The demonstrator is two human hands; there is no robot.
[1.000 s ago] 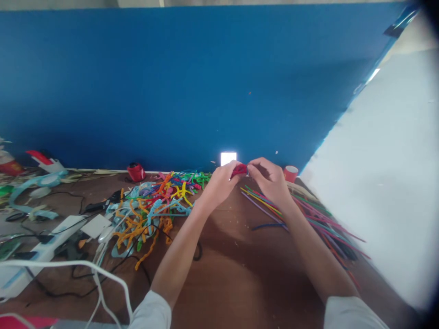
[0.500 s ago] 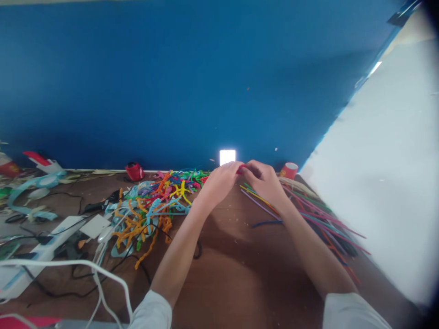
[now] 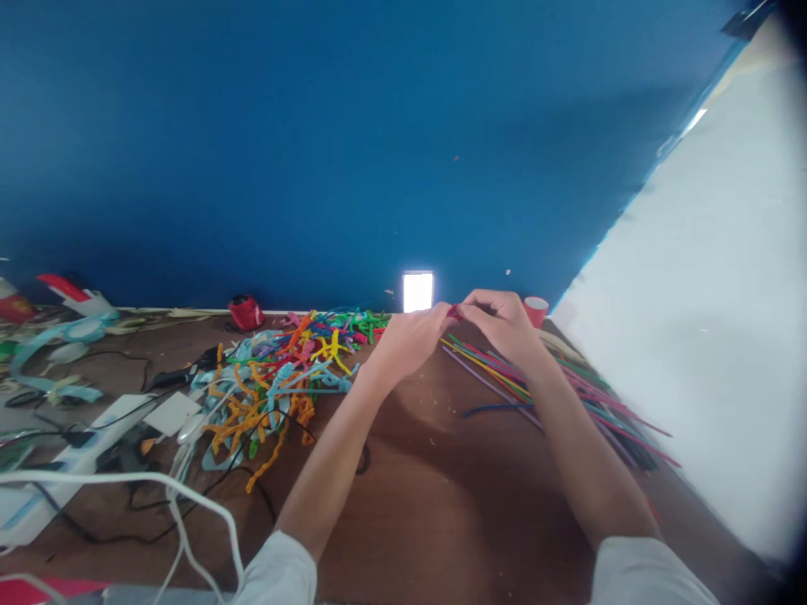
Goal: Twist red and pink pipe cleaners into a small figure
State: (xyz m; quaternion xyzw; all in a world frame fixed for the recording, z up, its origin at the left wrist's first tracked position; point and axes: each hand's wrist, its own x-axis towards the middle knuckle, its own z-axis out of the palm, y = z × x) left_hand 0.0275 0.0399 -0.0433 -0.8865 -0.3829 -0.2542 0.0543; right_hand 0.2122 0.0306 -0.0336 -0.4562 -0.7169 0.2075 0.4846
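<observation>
Red piece [image 3: 452, 311] is sitting between the two hands, raised over the far part of the tabletop [image 3: 416, 521]; left hand [image 3: 413, 340] is gripping it, fingers mostly hiding behind the knuckles; right hand [image 3: 501, 323] is apparently pinching its near side with thumb and forefinger, exact contact being too small to tell; working it well is probably calling for the left hand to be anchoring firmly while the right fingertips are making short, even movements close to that grip; yanking would likely be costing control.

From the piece: left forearm is slanting in from 7 o'clock, right from 5; wrists are hanging clear of the tabletop; straight pipe cleaners [image 3: 492, 370] are lying at 4 o'clock, lit screen [image 3: 418, 291] is glowing at 10.
</observation>
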